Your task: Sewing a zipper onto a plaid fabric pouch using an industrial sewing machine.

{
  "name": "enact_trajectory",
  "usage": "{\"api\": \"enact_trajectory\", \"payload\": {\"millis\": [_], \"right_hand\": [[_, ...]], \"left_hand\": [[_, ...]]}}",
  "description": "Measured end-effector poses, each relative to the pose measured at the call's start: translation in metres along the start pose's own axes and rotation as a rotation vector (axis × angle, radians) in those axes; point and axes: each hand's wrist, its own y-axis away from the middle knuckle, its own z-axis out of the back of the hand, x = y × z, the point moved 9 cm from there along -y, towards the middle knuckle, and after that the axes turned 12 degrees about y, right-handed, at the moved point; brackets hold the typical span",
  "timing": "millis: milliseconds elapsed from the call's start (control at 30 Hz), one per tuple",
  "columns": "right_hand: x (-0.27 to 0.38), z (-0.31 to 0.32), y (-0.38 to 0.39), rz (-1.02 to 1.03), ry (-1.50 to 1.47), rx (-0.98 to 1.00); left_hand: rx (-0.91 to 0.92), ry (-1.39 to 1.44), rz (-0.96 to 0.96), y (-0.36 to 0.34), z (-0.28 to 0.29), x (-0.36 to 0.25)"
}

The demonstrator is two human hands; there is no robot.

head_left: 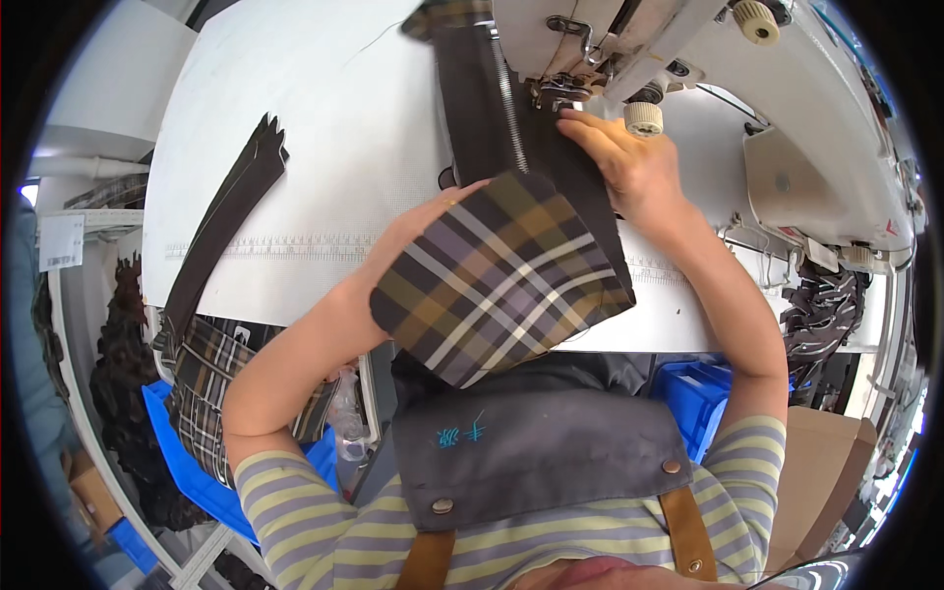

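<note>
A piece of dark fabric [575, 157] lies on the white sewing table, reaching the presser foot [565, 102]. My right hand [639, 177] rests on it just right of the foot, fingers stretched forward and fingertips close to the needle area. Along the dark strip runs a zipper [510, 108] with silver teeth. A plaid panel [506, 280] in brown, grey and white folds up toward me and covers most of my left hand [447, 205]. Only the back of that hand shows beside the zipper strip; its fingers are hidden under the cloth.
The sewing machine [826, 108] fills the far right. Dark strips [231, 211] drape over the table's left edge above a blue bin [211, 501] with plaid pieces [202, 413]. Another blue bin [691, 398] and a cardboard box [821, 472] stand at the right.
</note>
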Motion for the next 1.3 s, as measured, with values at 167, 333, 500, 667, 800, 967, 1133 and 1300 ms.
{"api": "enact_trajectory", "payload": {"millis": [167,333,500,667,800,967,1133,1300], "right_hand": [[-0.019,0.016,0.002,-0.084,0.214,0.119],[0.032,0.053,0.016,-0.007,-0.575,0.179],[0.067,0.052,0.049,0.004,-1.357,0.847],[-0.041,-0.001,0.000,-0.266,-0.240,0.184],[-0.054,-0.071,-0.017,0.056,-0.049,0.132],[-0.039,-0.084,-0.019,0.136,-0.200,0.209],[-0.016,-0.007,-0.013,0.103,-0.191,0.116],[-0.022,-0.005,0.014,-0.363,-0.795,0.352]], "left_hand": [[-0.049,-0.408,-0.296,-0.040,-0.005,-0.001],[-0.135,-0.322,-0.272,-0.052,0.006,0.009],[-0.125,-0.643,-0.375,-0.052,0.000,-0.001],[-0.123,-0.633,-0.356,-0.052,-0.001,0.001],[-0.152,-0.636,-0.380,-0.048,-0.001,-0.001],[-0.172,-0.615,-0.381,-0.048,0.001,-0.002],[-0.186,-0.634,-0.390,-0.048,0.004,-0.004],[-0.186,-0.566,-0.345,-0.049,0.007,0.000]]}}
